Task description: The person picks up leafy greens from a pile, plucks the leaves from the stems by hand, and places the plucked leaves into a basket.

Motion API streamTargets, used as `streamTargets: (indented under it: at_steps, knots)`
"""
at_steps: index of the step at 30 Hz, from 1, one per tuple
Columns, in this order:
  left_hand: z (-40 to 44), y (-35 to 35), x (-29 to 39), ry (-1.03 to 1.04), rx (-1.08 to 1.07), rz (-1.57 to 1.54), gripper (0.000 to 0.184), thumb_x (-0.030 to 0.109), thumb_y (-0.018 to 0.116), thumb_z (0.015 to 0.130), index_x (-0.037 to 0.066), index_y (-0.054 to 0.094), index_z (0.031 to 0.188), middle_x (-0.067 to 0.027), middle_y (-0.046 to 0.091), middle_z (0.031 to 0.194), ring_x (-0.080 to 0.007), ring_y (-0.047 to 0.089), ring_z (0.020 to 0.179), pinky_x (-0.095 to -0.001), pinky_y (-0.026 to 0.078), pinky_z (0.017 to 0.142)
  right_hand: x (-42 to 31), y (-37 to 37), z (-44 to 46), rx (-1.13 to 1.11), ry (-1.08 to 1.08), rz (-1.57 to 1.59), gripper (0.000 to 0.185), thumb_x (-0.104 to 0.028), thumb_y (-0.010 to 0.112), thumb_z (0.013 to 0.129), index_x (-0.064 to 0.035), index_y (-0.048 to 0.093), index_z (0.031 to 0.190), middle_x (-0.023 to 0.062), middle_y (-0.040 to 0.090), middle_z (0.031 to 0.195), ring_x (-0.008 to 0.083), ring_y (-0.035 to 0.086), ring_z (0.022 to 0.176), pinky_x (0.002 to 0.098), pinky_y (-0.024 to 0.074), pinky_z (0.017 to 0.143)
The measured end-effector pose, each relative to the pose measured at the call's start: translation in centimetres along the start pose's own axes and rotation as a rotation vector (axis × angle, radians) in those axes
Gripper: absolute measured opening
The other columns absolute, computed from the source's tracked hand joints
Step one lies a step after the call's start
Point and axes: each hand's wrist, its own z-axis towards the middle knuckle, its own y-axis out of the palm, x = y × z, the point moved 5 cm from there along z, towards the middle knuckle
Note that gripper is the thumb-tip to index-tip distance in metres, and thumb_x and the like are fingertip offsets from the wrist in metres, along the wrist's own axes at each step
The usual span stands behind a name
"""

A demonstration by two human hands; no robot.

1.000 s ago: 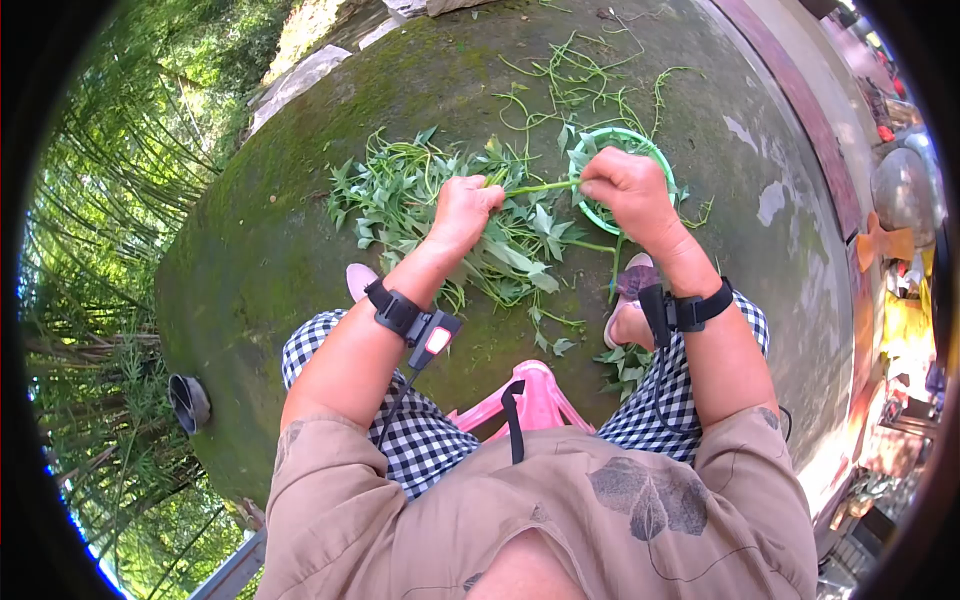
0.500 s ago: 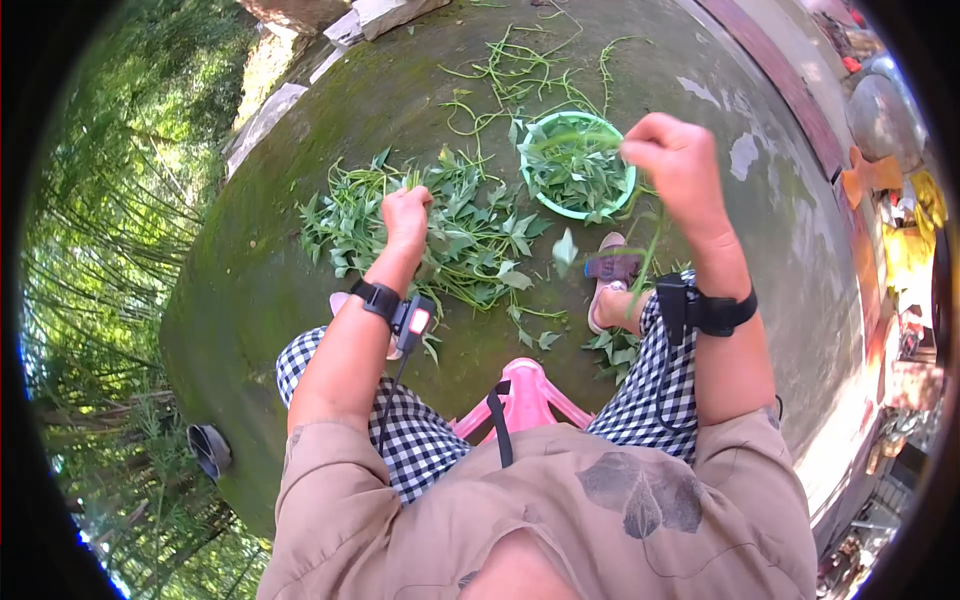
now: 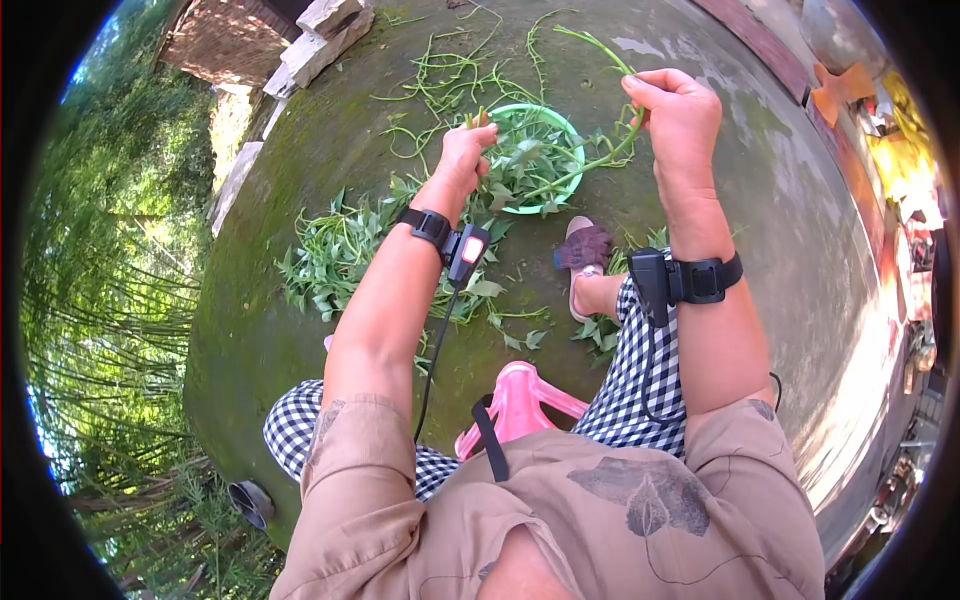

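Note:
My right hand [image 3: 683, 112], at the upper right, pinches a long green stem [image 3: 600, 45] that curves up to the left, with more stem hanging below toward the basket. At the left edge of the mint-green round basket [image 3: 580, 150], my left hand [image 3: 467, 152] is closed around leafy stems [image 3: 478, 118]. Green leaves [image 3: 525, 155] fill the basket. A heap of leafy vines [image 3: 335, 250] lies on the ground to the left, partly behind my left forearm. Bare stems [image 3: 450, 80] lie scattered beyond the basket.
A pink stool [image 3: 517, 405] stands between my legs. My sandalled foot [image 3: 583, 255] is just below the basket, with loose leaves beside it. Stone blocks [image 3: 318, 45] lie at the upper left, a dark pot [image 3: 251, 504] at the lower left, and an orange object [image 3: 838, 92] at the right.
My left hand has moved right from the vine heap to the basket's edge, holding stems. My right hand has risen slightly, still pinching stem. The view has shifted.

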Motion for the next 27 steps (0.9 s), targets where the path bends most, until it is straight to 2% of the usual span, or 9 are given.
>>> streamTargets:
  at_steps: [3, 4, 7, 13, 17, 19, 20, 21, 27]
  knots:
    - [0.1, 0.3, 0.4, 0.006, -0.025, 0.097, 0.034, 0.010, 0.063, 0.084, 0.004, 0.064, 0.117, -0.0070, 0.063, 0.110, -0.0111, 0.053, 0.061, -0.0247, 0.032, 0.042, 0.1, 0.4, 0.1, -0.007, -0.021, -0.022, 0.008, -0.008, 0.074, 0.075, -0.0004, 0.070, 0.077, 0.0010, 0.063, 0.062, 0.0072, 0.054, 0.052, 0.0243, 0.0428, 0.049]
    - [-0.3, 0.4, 0.8, 0.053, 0.001, 0.100, 0.023, 0.008, 0.063, 0.083, 0.003, 0.070, 0.104, -0.0050, 0.065, 0.098, -0.0086, 0.038, 0.049, -0.0241, 0.031, 0.041, 0.2, 0.6, 0.1, -0.015, -0.013, -0.030, 0.008, -0.008, 0.074, 0.075, -0.0005, 0.070, 0.077, 0.0012, 0.063, 0.062, 0.0073, 0.054, 0.052, 0.0242, 0.0428, 0.049]
    - [-1.3, -0.3, 2.1, 0.111, 0.009, 0.105, 0.018, 0.007, 0.066, 0.081, 0.003, 0.072, 0.097, -0.0034, 0.064, 0.081, -0.0068, 0.039, 0.047, -0.0226, 0.029, 0.039, 0.4, 1.4, 0.2, -0.049, 0.000, -0.065, 0.008, -0.008, 0.073, 0.075, -0.0008, 0.070, 0.077, 0.0014, 0.062, 0.061, 0.0076, 0.054, 0.052, 0.0242, 0.0425, 0.049]
    - [-6.5, -5.1, 3.7, 0.122, 0.163, 0.101, 0.016, 0.009, 0.072, 0.079, 0.003, 0.072, 0.094, -0.0029, 0.063, 0.068, -0.0042, 0.041, 0.043, -0.0216, 0.024, 0.036, 0.4, 3.9, -0.9, -0.275, 0.073, -0.001, 0.006, -0.007, 0.072, 0.078, -0.0014, 0.069, 0.077, 0.0000, 0.060, 0.061, 0.0065, 0.051, 0.050, 0.0235, 0.0393, 0.046]
    - [-13.8, -8.2, 4.9, 0.144, 0.108, 0.122, 0.020, 0.007, 0.070, 0.081, 0.002, 0.070, 0.101, -0.0008, 0.067, 0.076, -0.0042, 0.044, 0.045, -0.0206, 0.031, 0.039, 0.5, 7.1, -2.7, -0.461, 0.142, 0.056, 0.003, -0.006, 0.071, 0.080, -0.0034, 0.068, 0.079, -0.0024, 0.057, 0.062, 0.0041, 0.046, 0.049, 0.0206, 0.0335, 0.044]
    - [-17.7, -8.4, 4.8, 0.254, 0.060, 0.215, 0.023, 0.006, 0.068, 0.083, 0.004, 0.070, 0.106, 0.0011, 0.067, 0.081, -0.0039, 0.046, 0.050, -0.0201, 0.036, 0.044, 0.1, 9.2, -4.9, -0.586, 0.173, 0.049, 0.003, -0.006, 0.070, 0.080, -0.0036, 0.068, 0.079, -0.0021, 0.057, 0.062, 0.0042, 0.045, 0.049, 0.0209, 0.0329, 0.043]
    - [-19.6, -8.5, 4.7, 0.308, 0.038, 0.263, 0.025, 0.006, 0.067, 0.083, 0.005, 0.070, 0.108, 0.0021, 0.068, 0.084, -0.0038, 0.048, 0.052, -0.0198, 0.039, 0.047, 0.3, 10.4, -5.9, -0.644, 0.203, 0.099, 0.006, -0.005, 0.072, 0.076, -0.0016, 0.067, 0.075, 0.0026, 0.061, 0.061, 0.0104, 0.054, 0.049, 0.0270, 0.0425, 0.043]
    - [-21.7, -8.1, 4.7, 0.309, -0.029, 0.314, 0.028, 0.005, 0.066, 0.085, 0.008, 0.069, 0.113, 0.0038, 0.067, 0.088, -0.0036, 0.049, 0.057, -0.0199, 0.043, 0.054, 0.5, 11.6, -7.0, -0.693, 0.214, 0.119, 0.006, -0.005, 0.072, 0.076, -0.0016, 0.067, 0.074, 0.0026, 0.060, 0.061, 0.0105, 0.053, 0.049, 0.0276, 0.0430, 0.043]
    - [-25.8, -10.6, -0.2, 0.053, -0.032, 0.185, 0.011, 0.013, 0.069, 0.087, 0.004, 0.070, 0.092, 0.0031, 0.061, 0.068, -0.0019, 0.047, 0.052, -0.0177, 0.035, 0.047, 2.6, 15.8, -11.1, -0.820, 0.233, -0.004, 0.010, -0.007, 0.074, 0.074, 0.0004, 0.067, 0.077, 0.0063, 0.063, 0.062, 0.0141, 0.059, 0.049, 0.0301, 0.0469, 0.043]
